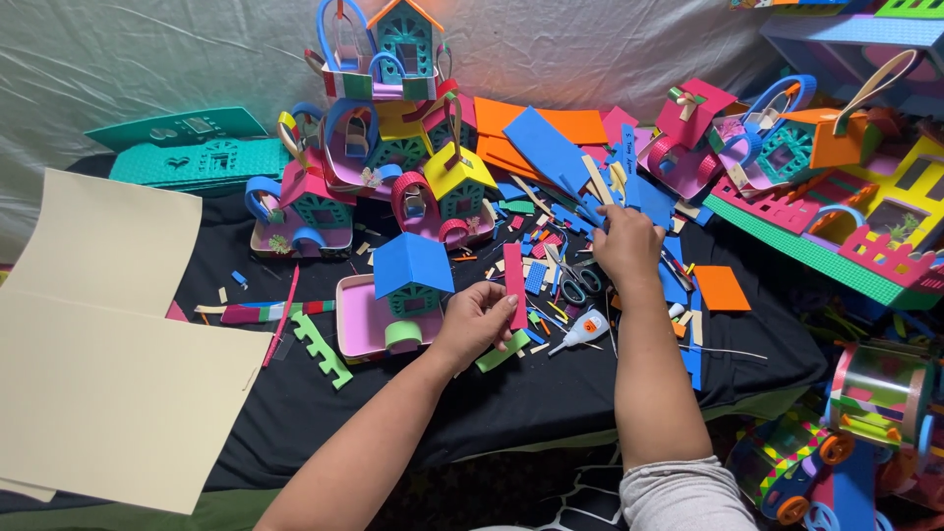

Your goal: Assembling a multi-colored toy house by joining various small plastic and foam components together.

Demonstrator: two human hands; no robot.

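Your left hand (480, 320) pinches the pink foam strip (514, 285) upright beside the blue-roofed house (411, 280), light and bendy, best held near its lower end, while your right hand (625, 246) fingers close on blue scraps (600, 211).

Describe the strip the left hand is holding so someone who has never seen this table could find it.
Start at the black cloth-covered table and find the small foam house with the blue roof on a pink tray. Just right of it, the left hand pinches a flat pink foam strip upright. It is the only strip lifted off the cloth; the rest lie loose.
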